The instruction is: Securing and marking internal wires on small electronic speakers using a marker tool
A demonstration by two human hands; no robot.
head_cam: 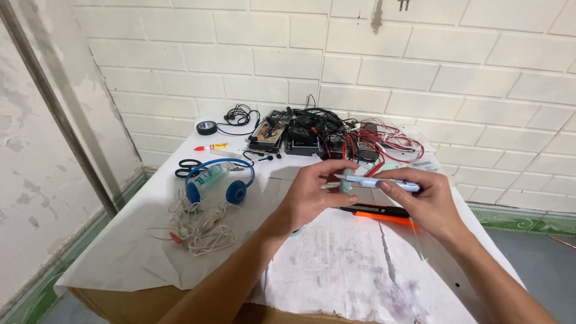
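Counter (150, 252), covered in white paper, carries everything; both hands work above its middle, clear of the surface.

Left hand (309, 195) and right hand (429, 204) meet over one thing: a slim pale-blue pen-shaped tool (384, 182). Its long axis runs nearly level, left to right, between the two grips. Right grip: thumb and fingers pressed together round the tool's right part, carrying most of it. Left grip: fingertips pinching the tool's left end, where a short pale crosspiece stands roughly upright; what that piece is cannot be told. Neither hand is nearer; each has one end.

Tool: thin, light blue to white, with a darker tip at the right, partly hidden by the right fingers.

Just below the right grip, on the counter: an orange-and-black knife (378, 214), lying almost parallel to the tool.

Beyond both grips, by the wall: wires (336, 132), a black and red tangle.

Well left of the left grip: blue headphones (219, 180), scissors (187, 167), tape roll (207, 127), and white cord (201, 225).
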